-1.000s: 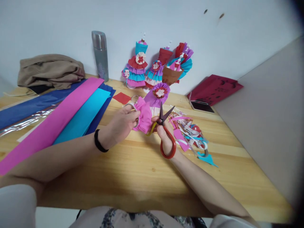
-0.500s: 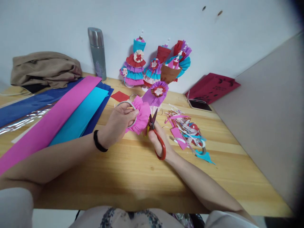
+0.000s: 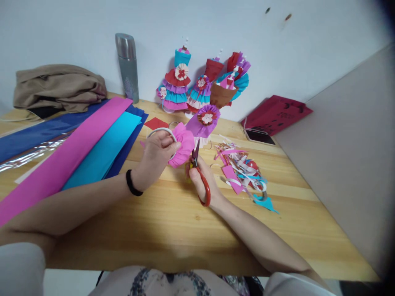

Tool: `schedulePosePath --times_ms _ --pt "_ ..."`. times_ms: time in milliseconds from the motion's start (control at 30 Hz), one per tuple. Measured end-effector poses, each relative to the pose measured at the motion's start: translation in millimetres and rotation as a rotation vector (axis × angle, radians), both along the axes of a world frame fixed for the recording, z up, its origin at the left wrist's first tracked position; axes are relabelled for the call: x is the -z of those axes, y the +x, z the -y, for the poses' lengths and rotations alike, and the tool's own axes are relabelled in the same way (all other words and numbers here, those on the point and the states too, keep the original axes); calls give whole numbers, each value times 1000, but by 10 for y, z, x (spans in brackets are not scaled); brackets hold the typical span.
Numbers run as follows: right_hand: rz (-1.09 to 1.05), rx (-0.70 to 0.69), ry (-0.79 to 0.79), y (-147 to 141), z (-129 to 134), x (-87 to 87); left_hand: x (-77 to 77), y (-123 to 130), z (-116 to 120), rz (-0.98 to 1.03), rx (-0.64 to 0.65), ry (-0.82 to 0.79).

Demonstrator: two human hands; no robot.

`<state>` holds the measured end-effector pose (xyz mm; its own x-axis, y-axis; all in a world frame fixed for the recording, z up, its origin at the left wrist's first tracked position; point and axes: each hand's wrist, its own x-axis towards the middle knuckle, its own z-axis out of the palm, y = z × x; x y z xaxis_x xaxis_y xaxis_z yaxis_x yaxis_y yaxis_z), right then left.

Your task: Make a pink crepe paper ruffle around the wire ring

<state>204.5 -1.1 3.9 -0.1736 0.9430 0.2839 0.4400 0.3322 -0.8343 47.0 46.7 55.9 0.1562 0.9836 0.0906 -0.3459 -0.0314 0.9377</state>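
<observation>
My left hand (image 3: 159, 154) is closed on a gathered pink crepe paper ruffle (image 3: 183, 148), pinching it between thumb and fingers. A thin whitish ring (image 3: 152, 132), which looks like a roll of tape, hangs round the fingers of the same hand. In my right hand (image 3: 205, 179) is a pair of scissors (image 3: 204, 187) with red handles and dark blades pointing up and away from me. The blades are near the right edge of the ruffle. Something yellow shows by the fingers of that hand, mostly hidden. Behind the ruffle stands a purple paper dress (image 3: 200, 125) with a flower.
Several paper dresses on stands (image 3: 179, 80) line the wall. Paper scraps (image 3: 242, 164) lie at right, near a phone (image 3: 259, 136) and a red bag (image 3: 277, 113). At left are folded crepe sheets (image 3: 101, 148), a brown cloth (image 3: 58, 88) and a grey flask (image 3: 128, 70).
The scissor blades have come closer together, and my right hand has shifted slightly left. My left hand has tilted the ruffle, and the ruffle sits a little higher.
</observation>
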Motion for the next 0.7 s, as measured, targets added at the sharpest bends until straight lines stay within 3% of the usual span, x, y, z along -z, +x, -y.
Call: schedulePosePath --times_ms 300,700 --pt "121 70 57 24 -55 6 20 -1 -22 -9 6 12" --pt "153 60 61 22 -83 57 72 26 -45 -30 -23 0"
